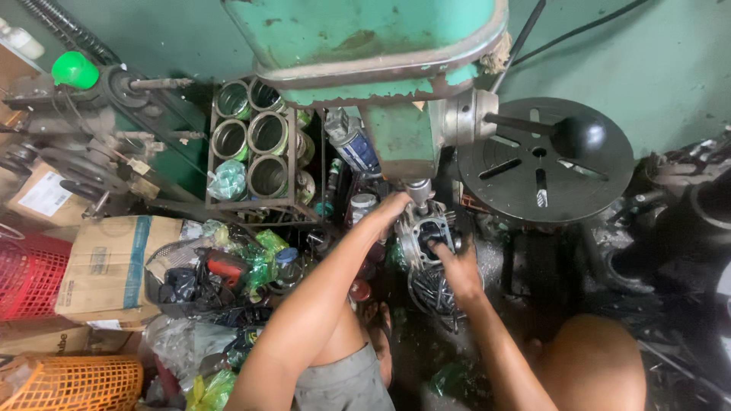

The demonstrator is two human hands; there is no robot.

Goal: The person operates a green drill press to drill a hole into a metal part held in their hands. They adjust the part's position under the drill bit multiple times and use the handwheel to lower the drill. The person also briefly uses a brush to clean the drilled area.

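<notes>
Two hands are closed on a finned metal cylinder (425,237) at frame centre: left hand (390,209) above, right hand (457,262) below. It is judged heavy, rigid, sharp-finned; best gripped by its solid body.

We have a single view, from the camera worn on our head, looking steeply down past the worn green cast-metal drill press head (365,46) that fills the top of the frame close before us. It faces forward and down over our bare knees to the dark, cluttered workshop floor (533,266), with our left hand (388,209) and right hand (457,266) near the centre at arm's length. With no second view, nothing is shared.
</notes>
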